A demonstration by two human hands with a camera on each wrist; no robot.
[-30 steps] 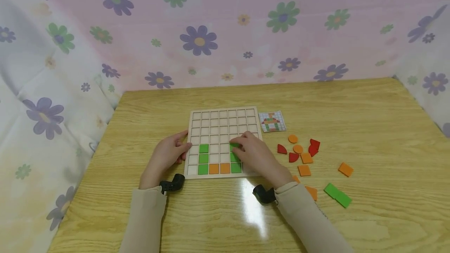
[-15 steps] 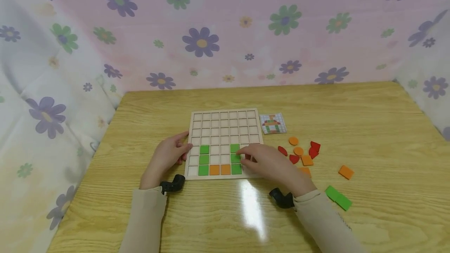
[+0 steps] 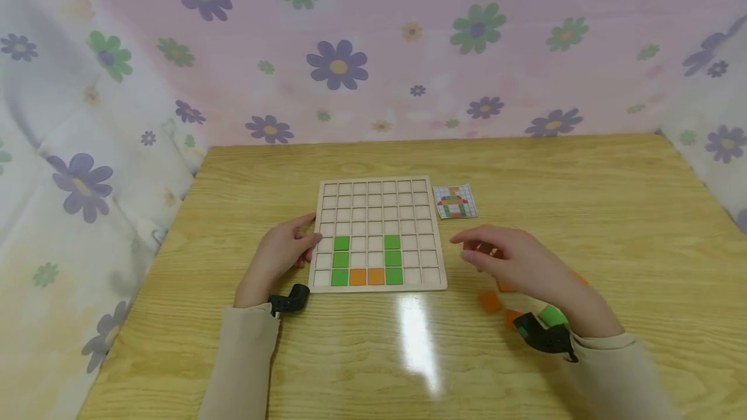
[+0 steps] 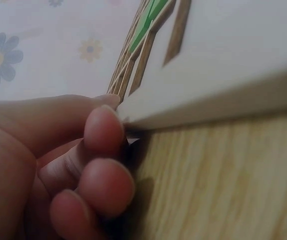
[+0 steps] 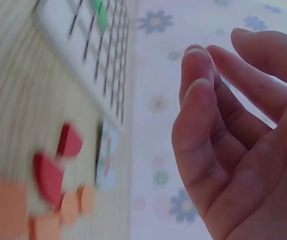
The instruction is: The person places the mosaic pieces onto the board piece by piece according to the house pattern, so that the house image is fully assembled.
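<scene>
A wooden grid board [image 3: 373, 289] lies on the table, with a column of green tiles [image 3: 341, 260] at left, another column of green tiles [image 3: 393, 258] at right and two orange tiles [image 3: 366, 277] between them in the bottom row. My left hand [image 3: 282, 246] holds the board's left edge between thumb and fingers; the left wrist view shows the fingertips right at the rim. To the right of the board, my right hand [image 3: 519, 259] hovers over the loose pieces, fingers loosely bent and nothing between them. It hides several of those pieces in the head view.
A small pattern card [image 3: 456, 201] lies by the board's upper right corner. Loose orange squares [image 3: 491, 302] and a green tile [image 3: 551, 315] lie under the right arm. The right wrist view shows red quarter-round pieces [image 5: 48, 179] and orange discs [image 5: 85, 199].
My right hand has left the right green column and moved right, over the loose pieces. All three green tiles there are now uncovered. The left hand stays at the board's edge.
</scene>
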